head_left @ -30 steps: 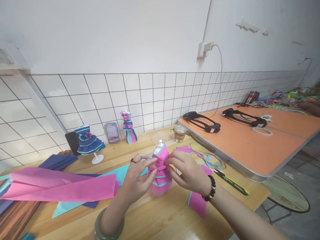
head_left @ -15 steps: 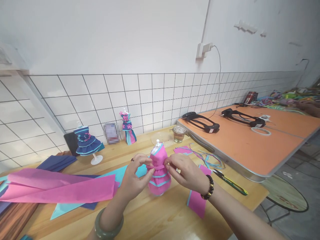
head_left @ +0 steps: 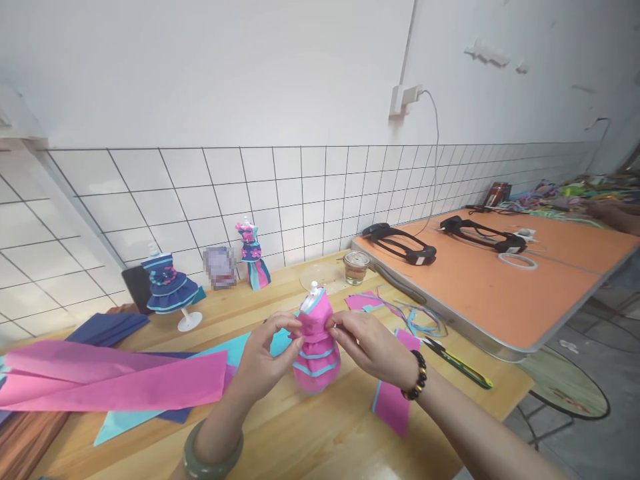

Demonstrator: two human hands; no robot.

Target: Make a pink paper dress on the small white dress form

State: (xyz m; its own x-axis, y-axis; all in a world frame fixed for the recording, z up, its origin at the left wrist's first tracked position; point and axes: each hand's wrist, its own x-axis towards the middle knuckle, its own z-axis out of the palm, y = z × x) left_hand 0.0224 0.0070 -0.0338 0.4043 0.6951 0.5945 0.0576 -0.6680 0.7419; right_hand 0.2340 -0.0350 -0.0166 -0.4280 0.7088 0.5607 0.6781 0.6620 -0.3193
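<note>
Pink tiered dress [head_left: 317, 368] on a small white mannequin [head_left: 314, 288].
Stands upright on the wooden table [head_left: 285, 443], pinched at the waist band [head_left: 315, 339] by left hand [head_left: 264, 359] and right hand [head_left: 373, 347].

The head view looks from the wearer's head, forward and downward over the wooden table [head_left: 310, 440], which spans the lower part of the frame. It squarely faces the white wall [head_left: 225, 73] across the upper half, with the left hand [head_left: 265, 360] and right hand [head_left: 367, 340] close by at lower centre. Its wide field reaches the orange tabletop [head_left: 475, 287], receding toward the right edge.
</note>
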